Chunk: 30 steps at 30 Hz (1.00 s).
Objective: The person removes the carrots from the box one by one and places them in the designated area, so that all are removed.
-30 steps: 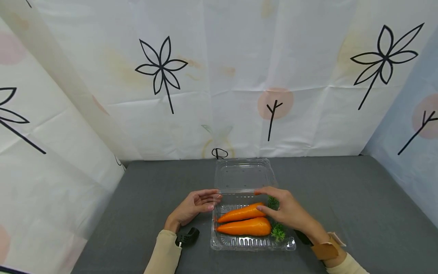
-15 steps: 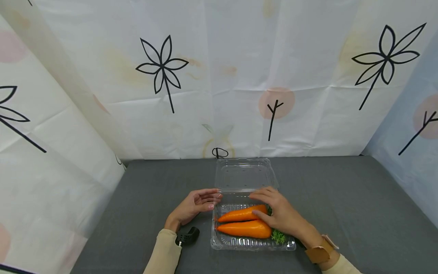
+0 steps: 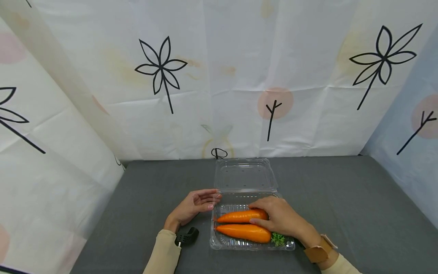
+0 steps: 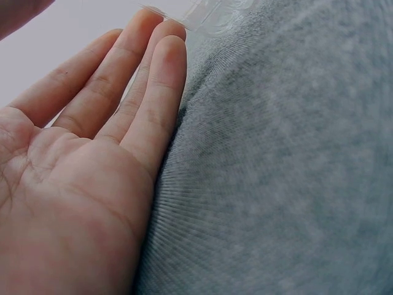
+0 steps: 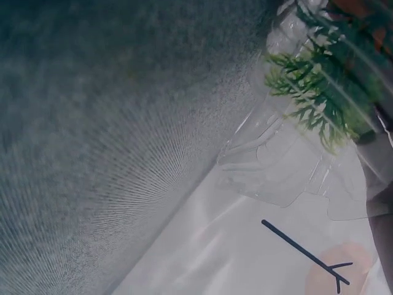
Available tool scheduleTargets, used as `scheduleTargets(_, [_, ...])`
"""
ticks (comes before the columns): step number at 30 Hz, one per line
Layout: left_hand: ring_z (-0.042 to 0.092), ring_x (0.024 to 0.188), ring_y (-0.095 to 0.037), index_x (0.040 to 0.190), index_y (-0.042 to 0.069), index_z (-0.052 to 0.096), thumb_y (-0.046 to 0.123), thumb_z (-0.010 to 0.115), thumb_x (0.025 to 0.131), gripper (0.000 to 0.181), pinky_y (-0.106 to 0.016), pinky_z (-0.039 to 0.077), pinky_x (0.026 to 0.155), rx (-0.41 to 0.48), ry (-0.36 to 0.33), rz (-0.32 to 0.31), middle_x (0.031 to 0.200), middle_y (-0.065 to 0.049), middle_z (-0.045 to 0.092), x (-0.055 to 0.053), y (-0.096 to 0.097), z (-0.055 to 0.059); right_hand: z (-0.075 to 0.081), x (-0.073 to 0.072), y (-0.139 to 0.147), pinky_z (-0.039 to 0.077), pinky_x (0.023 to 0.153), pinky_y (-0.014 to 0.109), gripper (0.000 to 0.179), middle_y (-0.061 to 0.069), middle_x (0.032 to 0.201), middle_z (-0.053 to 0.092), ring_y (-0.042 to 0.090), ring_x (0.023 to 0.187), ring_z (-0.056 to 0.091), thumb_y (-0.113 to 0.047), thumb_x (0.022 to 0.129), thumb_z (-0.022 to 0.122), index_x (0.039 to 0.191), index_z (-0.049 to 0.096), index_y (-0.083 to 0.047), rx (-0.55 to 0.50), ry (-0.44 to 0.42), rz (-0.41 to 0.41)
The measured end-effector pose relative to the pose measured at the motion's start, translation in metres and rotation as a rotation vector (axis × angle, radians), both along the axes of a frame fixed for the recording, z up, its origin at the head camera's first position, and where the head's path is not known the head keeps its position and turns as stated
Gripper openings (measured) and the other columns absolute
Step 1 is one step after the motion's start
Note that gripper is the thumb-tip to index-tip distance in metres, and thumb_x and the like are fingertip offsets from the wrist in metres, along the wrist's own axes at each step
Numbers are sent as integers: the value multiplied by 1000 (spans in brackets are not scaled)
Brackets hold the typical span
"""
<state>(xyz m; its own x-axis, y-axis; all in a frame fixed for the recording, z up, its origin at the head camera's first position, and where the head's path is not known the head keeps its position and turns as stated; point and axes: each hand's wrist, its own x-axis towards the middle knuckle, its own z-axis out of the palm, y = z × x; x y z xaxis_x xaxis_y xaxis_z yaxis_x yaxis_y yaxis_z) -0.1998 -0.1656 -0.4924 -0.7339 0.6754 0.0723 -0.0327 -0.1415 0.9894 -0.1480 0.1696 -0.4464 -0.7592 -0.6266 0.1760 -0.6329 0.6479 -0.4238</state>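
Two orange carrots [image 3: 241, 233] with green tops lie side by side in a clear plastic clamshell box [image 3: 253, 246], tips to the left. My right hand [image 3: 282, 217] grips the thick end of the far carrot [image 3: 234, 217], fingers on its far side and thumb on the near side; its leafy top is hidden by the hand. In the right wrist view, green leaves [image 5: 316, 92] show through the clear plastic. My left hand [image 3: 191, 207] rests by the box's left wall with fingers straight, its fingertips at the plastic edge [image 4: 215, 15].
The box's lid [image 3: 246, 175] is folded back behind it, near the patterned cloth wall [image 3: 219, 125]. Grey cloth covers the table [image 3: 342, 205]. A black wrist device [image 3: 188, 236] is beside my left wrist.
My right hand has come down and slightly nearer, from above the carrots onto the far one. The carrots' thick ends have shifted toward the near side. The left hand stays put.
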Motion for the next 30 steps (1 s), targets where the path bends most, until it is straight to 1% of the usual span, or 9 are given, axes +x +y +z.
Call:
scheduleTargets(6, [53,134,-29,152,-10,37,7,64,101,60,-34,47,108,-3,1,1,147,-30,47,1,0,0,-1,-1,-1,52,86,52,49,-4,114,73,24,103,64,-53,93,69,124,74,-15,64,0,-12])
scheduleTargets(9, [53,133,-29,152,-9,37,8,65,100,61,-34,47,108,-6,5,2,147,-30,47,1,0,0,-2,-1,-2,51,88,52,50,-3,113,74,25,104,64,-53,91,72,123,74,-14,86,14,-14])
scheduleTargets(15, [54,133,-27,152,-9,37,8,65,100,62,-34,47,108,-4,11,-1,148,-29,48,0,0,0,-1,-1,-3,51,90,49,49,-3,111,74,21,101,64,-50,90,75,121,74,-13,94,41,-13])
scheduleTargets(19, [55,132,-25,152,-10,36,9,66,100,63,-34,47,108,0,14,-5,147,-29,48,0,0,0,-1,-1,-3,51,89,49,47,-3,109,74,22,100,63,-49,89,76,120,75,-13,89,51,-15])
scheduleTargets(23, [55,131,-24,151,-11,37,10,67,100,63,-34,47,108,3,12,-6,147,-29,48,0,0,1,-2,-2,-2,51,89,50,44,-6,107,73,21,100,63,-45,87,79,118,75,-15,44,58,-13])
scheduleTargets(25, [55,131,-24,151,-11,37,11,67,100,63,-34,47,108,3,11,-5,147,-28,49,0,0,1,-3,-2,-2,51,88,49,43,-8,107,72,17,98,63,-45,87,80,118,75,-16,3,52,-12])
scheduleTargets(28, [55,131,-25,151,-11,37,11,67,100,63,-34,48,107,4,4,-3,147,-28,49,0,0,1,-2,-2,0,50,85,45,41,-13,107,70,9,92,60,-47,89,77,119,73,-20,-81,16,-22])
scheduleTargets(30, [56,131,-26,151,-11,37,11,66,100,63,-34,48,107,3,0,-3,147,-29,49,0,-1,1,-1,-2,1,50,81,39,40,-14,108,68,5,87,57,-48,90,75,120,70,-23,-150,-24,-24])
